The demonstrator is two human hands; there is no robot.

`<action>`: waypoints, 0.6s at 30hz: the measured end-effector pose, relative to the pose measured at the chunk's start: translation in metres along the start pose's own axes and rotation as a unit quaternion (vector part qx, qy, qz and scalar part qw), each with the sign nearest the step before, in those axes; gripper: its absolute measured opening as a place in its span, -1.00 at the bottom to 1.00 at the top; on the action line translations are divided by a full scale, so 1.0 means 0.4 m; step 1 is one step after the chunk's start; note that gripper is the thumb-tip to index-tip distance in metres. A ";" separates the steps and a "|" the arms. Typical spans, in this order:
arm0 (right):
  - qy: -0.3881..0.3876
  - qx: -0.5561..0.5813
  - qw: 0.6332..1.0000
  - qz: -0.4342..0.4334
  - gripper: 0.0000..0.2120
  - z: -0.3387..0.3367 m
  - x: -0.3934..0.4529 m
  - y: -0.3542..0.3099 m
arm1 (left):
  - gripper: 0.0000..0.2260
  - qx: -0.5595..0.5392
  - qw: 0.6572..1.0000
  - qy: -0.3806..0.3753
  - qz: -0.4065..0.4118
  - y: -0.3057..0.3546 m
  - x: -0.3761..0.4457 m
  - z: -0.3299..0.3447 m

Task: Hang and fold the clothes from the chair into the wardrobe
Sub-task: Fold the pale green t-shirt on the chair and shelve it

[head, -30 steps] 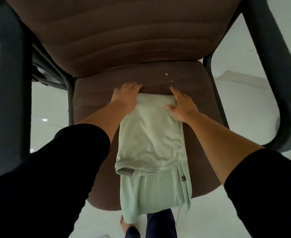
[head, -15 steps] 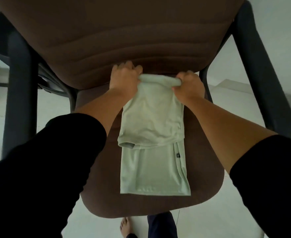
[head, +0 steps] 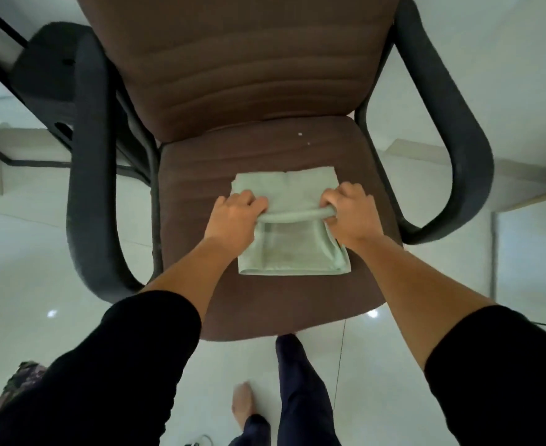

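A pale green garment [head: 289, 191] lies folded into a short rectangle on the brown seat of the chair [head: 265, 304]. Its upper layer is doubled over toward me, forming a rolled edge across the middle. My left hand [head: 234, 217] grips the left end of that rolled edge. My right hand [head: 348, 214] grips the right end, fingers curled round the fabric. The garment's far half lies flat behind my hands, and the near half sits flat below them. No wardrobe is in view.
The chair has a tall brown backrest [head: 239, 59] and black padded armrests at left [head: 88, 175] and right [head: 458, 140]. A glossy white tiled floor [head: 23, 252] surrounds it. My leg and bare foot [head: 244, 403] stand before the seat. Patterned cloth [head: 17, 384] lies at lower left.
My hands lifted the garment's far end up by the backrest, then brought it toward me, folding the long strip in half. The garment now sits wholly on the seat instead of hanging over the front.
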State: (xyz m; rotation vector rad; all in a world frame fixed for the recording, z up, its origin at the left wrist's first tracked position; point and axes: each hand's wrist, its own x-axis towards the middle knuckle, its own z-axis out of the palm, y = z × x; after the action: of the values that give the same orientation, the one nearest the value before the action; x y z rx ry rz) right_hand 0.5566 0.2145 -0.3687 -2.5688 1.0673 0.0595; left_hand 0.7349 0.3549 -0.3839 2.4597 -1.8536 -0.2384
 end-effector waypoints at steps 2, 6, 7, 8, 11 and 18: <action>-0.036 -0.029 0.999 0.001 -0.76 0.056 -0.076 0.007 | -0.63 0.000 0.999 -0.036 0.015 0.021 -0.068 0.057; -0.124 -0.038 0.990 0.053 -0.79 0.140 -0.140 0.018 | -0.70 -0.022 0.980 -0.198 -0.030 0.046 -0.128 0.137; -0.120 -0.003 0.990 0.079 -0.76 0.153 -0.142 0.019 | -0.66 -0.037 0.979 -0.192 -0.060 0.047 -0.129 0.143; -0.098 0.037 0.989 0.102 -0.73 0.165 -0.135 0.020 | -0.63 -0.058 0.983 -0.153 -0.088 0.047 -0.124 0.148; -0.034 0.127 0.977 0.167 -0.54 0.185 -0.088 0.010 | -0.57 -0.137 0.969 -0.051 -0.200 0.046 -0.068 0.157; -0.064 0.160 0.961 0.216 -0.31 0.223 0.024 0.010 | -0.23 -0.289 0.903 -0.113 -0.298 0.048 0.053 0.183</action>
State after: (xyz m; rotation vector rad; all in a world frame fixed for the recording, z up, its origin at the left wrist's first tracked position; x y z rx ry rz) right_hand 0.5693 0.2360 -0.4551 -1.9860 1.4353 0.1467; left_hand 0.7111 0.3330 -0.4555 2.5131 -0.8115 -0.9713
